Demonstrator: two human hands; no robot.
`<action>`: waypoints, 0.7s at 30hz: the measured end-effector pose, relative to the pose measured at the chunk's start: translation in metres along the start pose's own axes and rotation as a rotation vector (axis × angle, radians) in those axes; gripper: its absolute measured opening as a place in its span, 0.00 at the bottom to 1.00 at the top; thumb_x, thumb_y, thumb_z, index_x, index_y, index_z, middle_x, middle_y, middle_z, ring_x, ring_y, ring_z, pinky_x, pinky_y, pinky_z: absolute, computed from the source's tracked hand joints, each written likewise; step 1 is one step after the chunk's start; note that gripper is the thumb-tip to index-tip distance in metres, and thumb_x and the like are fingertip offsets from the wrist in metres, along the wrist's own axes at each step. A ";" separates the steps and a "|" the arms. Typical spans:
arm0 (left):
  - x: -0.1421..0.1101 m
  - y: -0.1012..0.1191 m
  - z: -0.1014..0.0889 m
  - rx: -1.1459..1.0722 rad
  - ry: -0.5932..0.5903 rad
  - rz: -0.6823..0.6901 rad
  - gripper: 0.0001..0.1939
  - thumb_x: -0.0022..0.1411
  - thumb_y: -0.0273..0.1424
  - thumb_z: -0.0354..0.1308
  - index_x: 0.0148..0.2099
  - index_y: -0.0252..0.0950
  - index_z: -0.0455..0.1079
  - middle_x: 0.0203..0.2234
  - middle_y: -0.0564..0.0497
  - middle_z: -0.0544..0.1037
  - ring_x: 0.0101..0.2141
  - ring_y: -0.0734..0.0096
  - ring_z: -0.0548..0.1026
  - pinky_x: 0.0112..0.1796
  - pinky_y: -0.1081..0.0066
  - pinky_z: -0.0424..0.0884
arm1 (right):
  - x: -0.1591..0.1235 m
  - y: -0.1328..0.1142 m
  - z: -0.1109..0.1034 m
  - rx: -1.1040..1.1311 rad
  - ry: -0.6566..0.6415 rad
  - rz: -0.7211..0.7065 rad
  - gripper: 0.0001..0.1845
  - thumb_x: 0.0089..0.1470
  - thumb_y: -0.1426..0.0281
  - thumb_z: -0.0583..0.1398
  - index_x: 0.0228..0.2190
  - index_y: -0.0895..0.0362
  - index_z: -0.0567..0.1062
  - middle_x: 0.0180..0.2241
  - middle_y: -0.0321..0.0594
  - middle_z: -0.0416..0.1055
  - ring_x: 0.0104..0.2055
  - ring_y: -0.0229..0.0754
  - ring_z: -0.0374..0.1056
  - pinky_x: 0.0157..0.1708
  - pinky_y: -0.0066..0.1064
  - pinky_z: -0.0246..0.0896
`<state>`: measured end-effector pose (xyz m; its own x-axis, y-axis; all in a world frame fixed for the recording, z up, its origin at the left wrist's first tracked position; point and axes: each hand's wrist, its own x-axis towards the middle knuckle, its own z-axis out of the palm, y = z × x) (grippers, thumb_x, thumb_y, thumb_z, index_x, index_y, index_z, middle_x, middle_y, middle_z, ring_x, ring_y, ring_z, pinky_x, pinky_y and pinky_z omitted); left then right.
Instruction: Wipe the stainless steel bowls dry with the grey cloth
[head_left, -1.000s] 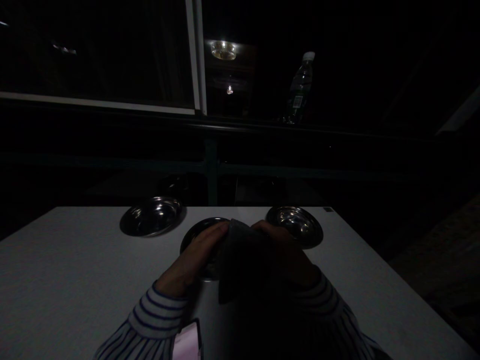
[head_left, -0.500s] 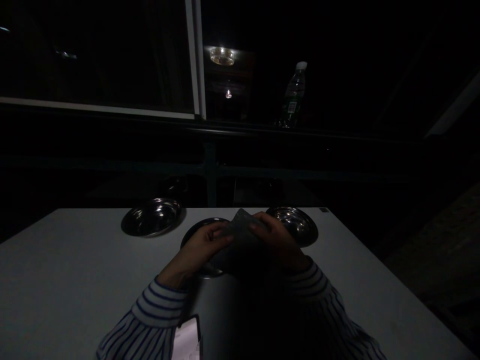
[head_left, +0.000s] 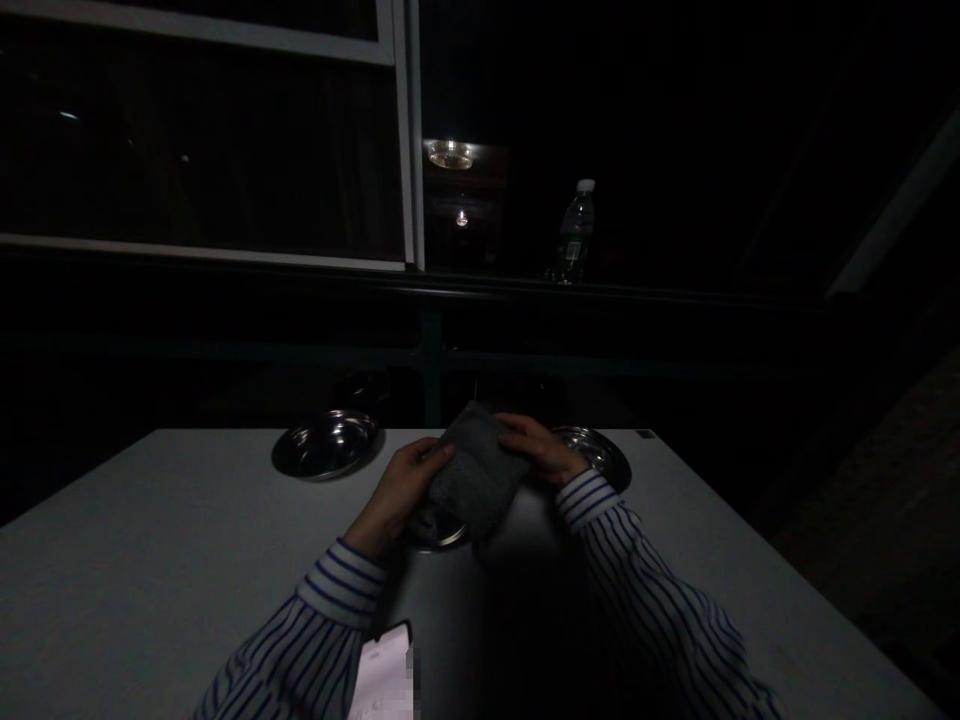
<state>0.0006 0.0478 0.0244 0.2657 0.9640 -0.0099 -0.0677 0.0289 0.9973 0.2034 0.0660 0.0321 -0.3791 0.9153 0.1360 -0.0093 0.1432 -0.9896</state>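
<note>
Pinching the left edge of a grey cloth (head_left: 480,465), the left hand (head_left: 397,490) has its thumb on the near face and its fingers mostly behind. The right hand (head_left: 544,450) clamps the upper right part the same way, thumb on the near face, so the cloth is held between both hands, above the table (head_left: 187,560). One corner points up and the lower part hangs down. A second ago the cloth was a dark shape with little detail; now it shows its broad face and weave, and the right hand, then deep in shadow, is easier to see.

Behind and below the cloth sits the middle bowl (head_left: 439,530), with only its near part showing; its far rim, visible earlier, is now hidden. Something lies in it, too dark to tell. The right bowl (head_left: 611,460) is just beyond the right wrist, partly covered, and the left bowl (head_left: 322,447) stands well apart near the far edge.

A phone (head_left: 386,675) with a lit screen lies beside the left sleeve (head_left: 341,590). Past the table, a bottle (head_left: 575,235) stands upright by the window frame (head_left: 411,130). Both appear lower in view than before, and more of the frame shows.
</note>
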 end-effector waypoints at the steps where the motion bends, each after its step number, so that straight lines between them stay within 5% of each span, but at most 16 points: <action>1: -0.002 -0.001 -0.001 -0.010 0.002 0.001 0.19 0.49 0.41 0.62 0.38 0.32 0.71 0.29 0.47 0.78 0.30 0.65 0.75 0.33 0.68 0.68 | -0.006 0.003 0.004 0.018 0.008 0.003 0.23 0.40 0.60 0.66 0.38 0.58 0.74 0.34 0.38 0.74 0.38 0.41 0.70 0.41 0.32 0.62; 6: -0.015 -0.016 0.003 -0.014 -0.040 -0.004 0.20 0.50 0.42 0.61 0.40 0.31 0.71 0.33 0.44 0.79 0.34 0.63 0.76 0.36 0.67 0.69 | -0.036 0.016 0.029 0.108 0.122 -0.026 0.18 0.43 0.64 0.65 0.37 0.58 0.73 0.34 0.38 0.74 0.36 0.40 0.70 0.39 0.31 0.62; 11: -0.021 -0.031 0.007 0.114 -0.042 -0.001 0.23 0.55 0.44 0.55 0.45 0.30 0.70 0.35 0.42 0.79 0.35 0.62 0.77 0.34 0.68 0.70 | -0.052 0.017 0.049 0.246 0.256 -0.005 0.23 0.43 0.68 0.62 0.44 0.53 0.70 0.45 0.40 0.72 0.42 0.43 0.70 0.43 0.34 0.62; 21: -0.034 -0.044 -0.022 0.800 -0.204 0.216 0.12 0.56 0.37 0.55 0.34 0.35 0.75 0.34 0.44 0.78 0.38 0.58 0.73 0.40 0.63 0.65 | -0.067 0.046 0.024 0.252 0.596 0.034 0.17 0.37 0.67 0.60 0.34 0.54 0.77 0.37 0.40 0.76 0.40 0.48 0.70 0.39 0.35 0.61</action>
<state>-0.0262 0.0195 -0.0203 0.4985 0.8581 0.1233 0.5422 -0.4196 0.7280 0.2060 0.0018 -0.0237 0.1951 0.9802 0.0349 -0.2509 0.0842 -0.9643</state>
